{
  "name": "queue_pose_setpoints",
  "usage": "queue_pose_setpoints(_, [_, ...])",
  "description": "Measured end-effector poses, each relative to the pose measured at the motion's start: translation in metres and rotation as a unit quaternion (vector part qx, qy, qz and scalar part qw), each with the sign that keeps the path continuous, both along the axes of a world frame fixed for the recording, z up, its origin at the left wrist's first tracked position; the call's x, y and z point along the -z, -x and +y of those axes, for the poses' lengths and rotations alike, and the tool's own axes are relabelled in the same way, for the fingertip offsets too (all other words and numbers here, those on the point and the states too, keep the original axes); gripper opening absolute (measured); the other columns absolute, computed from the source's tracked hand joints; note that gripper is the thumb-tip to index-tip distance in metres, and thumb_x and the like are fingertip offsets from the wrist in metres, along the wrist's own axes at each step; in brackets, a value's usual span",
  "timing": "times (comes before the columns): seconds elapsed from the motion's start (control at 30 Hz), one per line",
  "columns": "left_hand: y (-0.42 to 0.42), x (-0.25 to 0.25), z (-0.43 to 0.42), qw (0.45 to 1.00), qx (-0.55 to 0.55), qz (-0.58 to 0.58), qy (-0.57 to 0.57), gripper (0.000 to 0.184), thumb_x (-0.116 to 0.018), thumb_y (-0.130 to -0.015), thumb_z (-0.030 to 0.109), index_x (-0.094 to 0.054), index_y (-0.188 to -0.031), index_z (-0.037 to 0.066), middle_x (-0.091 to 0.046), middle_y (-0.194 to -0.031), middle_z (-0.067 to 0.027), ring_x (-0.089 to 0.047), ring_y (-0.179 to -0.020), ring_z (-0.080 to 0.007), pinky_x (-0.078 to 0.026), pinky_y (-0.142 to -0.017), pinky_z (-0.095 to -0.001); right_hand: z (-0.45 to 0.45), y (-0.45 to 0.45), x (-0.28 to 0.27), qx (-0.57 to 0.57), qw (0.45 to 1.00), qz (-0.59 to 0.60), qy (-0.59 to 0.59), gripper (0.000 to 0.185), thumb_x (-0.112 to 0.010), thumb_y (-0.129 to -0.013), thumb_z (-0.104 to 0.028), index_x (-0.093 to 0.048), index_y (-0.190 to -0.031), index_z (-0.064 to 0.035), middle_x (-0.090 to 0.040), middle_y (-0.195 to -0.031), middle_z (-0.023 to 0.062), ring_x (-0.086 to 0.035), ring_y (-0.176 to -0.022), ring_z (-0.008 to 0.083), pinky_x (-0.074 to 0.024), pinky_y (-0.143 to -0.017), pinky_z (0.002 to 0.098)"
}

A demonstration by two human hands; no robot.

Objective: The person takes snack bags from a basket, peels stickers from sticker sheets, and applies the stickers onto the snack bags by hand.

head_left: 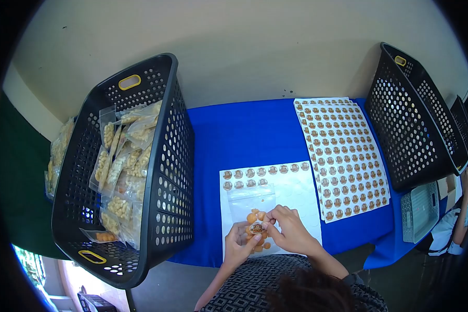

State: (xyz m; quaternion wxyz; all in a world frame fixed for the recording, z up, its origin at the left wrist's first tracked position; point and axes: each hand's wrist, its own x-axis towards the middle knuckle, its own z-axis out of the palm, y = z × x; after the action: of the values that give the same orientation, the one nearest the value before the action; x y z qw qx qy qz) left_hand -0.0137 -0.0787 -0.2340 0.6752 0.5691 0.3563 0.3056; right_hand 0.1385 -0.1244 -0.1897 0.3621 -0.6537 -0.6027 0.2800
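My left hand (236, 245) grips the lower left of a clear zip bag (252, 198), its thumb lying across the front. Orange, rounded snack pieces (255, 216) fill the bag's lower part. A round brown sticker (257, 228) lies against the bag's front. Pinched at that sticker's right edge are the thumb and forefinger of my right hand (291, 231); whether the sticker is fully stuck down cannot be seen. Beneath the bag is a white sticker sheet (296, 192), with round stickers in its top rows and blank outlines lower down.
On the left stands a black perforated basket (174, 156) holding several snack bags (120, 208). Stacked sticker sheets (343, 156) lie on the blue cloth (244, 135) to the right. Beyond are another black basket (405, 119), a grey tray (420, 213) and another person's arm (465, 190).
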Motion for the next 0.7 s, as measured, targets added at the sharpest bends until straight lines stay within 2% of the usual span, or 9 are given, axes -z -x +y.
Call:
queue_pose_setpoints(0.03, [-0.0003,-0.0016,-0.0003,1.0,-0.001,0.0,0.0,0.037,-0.058,-0.075,0.007,-0.038,-0.102,-0.008,-0.053,-0.094,-0.019,-0.056,-0.083,-0.0194,-0.048,-0.07,-0.0279,0.0003,0.0,0.0003,-0.001,1.0,0.0,0.0,0.014,-0.049,-0.077,-0.016,-0.051,-0.08,-0.0025,-0.048,-0.076,0.009,-0.046,-0.074,0.0218,-0.0285,-0.069,0.0339])
queue_pose_setpoints(0.1, [-0.0017,-0.0063,-0.0009,0.999,-0.013,0.013,0.046,0.033,-0.059,-0.073,0.006,-0.041,-0.098,-0.004,-0.053,-0.091,-0.0129,-0.053,-0.086,-0.0157,-0.044,-0.075,-0.0279,0.001,0.0,0.0006,0.001,1.0,-0.011,0.004,0.015,-0.049,-0.077,-0.016,-0.051,-0.08,-0.0019,-0.048,-0.075,0.009,-0.045,-0.073,0.0216,-0.0283,-0.069,0.0339])
queue_pose_setpoints(0.43, [-0.0047,-0.0085,-0.001,0.997,-0.01,-0.001,0.073,0.036,-0.062,-0.071,0.008,-0.041,-0.098,-0.005,-0.053,-0.092,-0.0136,-0.053,-0.085,-0.0163,-0.045,-0.073,-0.0276,0.0015,-0.0008,-0.0036,0.025,1.0,-0.009,-0.013,0.014,-0.053,-0.075,-0.015,-0.051,-0.079,-0.0011,-0.049,-0.072,0.0084,-0.047,-0.069,0.0197,-0.0297,-0.069,0.0314])
queue_pose_setpoints(0.53, [-0.0063,-0.0099,-0.0012,0.999,0.007,0.043,0.017,0.041,-0.065,-0.069,0.009,-0.04,-0.099,-0.005,-0.054,-0.092,-0.0139,-0.054,-0.085,-0.0166,-0.045,-0.073,-0.0281,0.001,-0.0042,-0.0079,0.039,0.999,0.003,-0.036,0.013,-0.053,-0.076,-0.014,-0.052,-0.079,-0.0015,-0.049,-0.072,0.0083,-0.047,-0.069,0.0192,-0.0298,-0.069,0.0312])
queue_pose_setpoints(0.63, [-0.0067,-0.0084,-0.0013,0.999,0.01,0.034,0.039,0.045,-0.067,-0.067,0.009,-0.039,-0.099,-0.004,-0.054,-0.093,-0.0144,-0.054,-0.085,-0.0166,-0.046,-0.073,-0.0282,-0.0018,-0.008,-0.0062,0.024,1.0,-0.006,-0.014,0.013,-0.053,-0.076,-0.014,-0.052,-0.078,-0.0019,-0.049,-0.072,0.0077,-0.047,-0.07,0.0186,-0.0299,-0.069,0.0311])
queue_pose_setpoints(0.7, [-0.0065,-0.0031,-0.0012,0.999,0.005,0.021,0.031,0.044,-0.067,-0.067,0.008,-0.039,-0.099,-0.004,-0.054,-0.093,-0.0146,-0.055,-0.084,-0.0167,-0.046,-0.073,-0.028,-0.0033,-0.0084,-0.0023,-0.008,1.0,-0.004,0.008,0.017,-0.049,-0.077,-0.019,-0.051,-0.081,-0.0026,-0.048,-0.075,0.0087,-0.045,-0.074,0.0215,-0.0288,-0.069,0.0332])
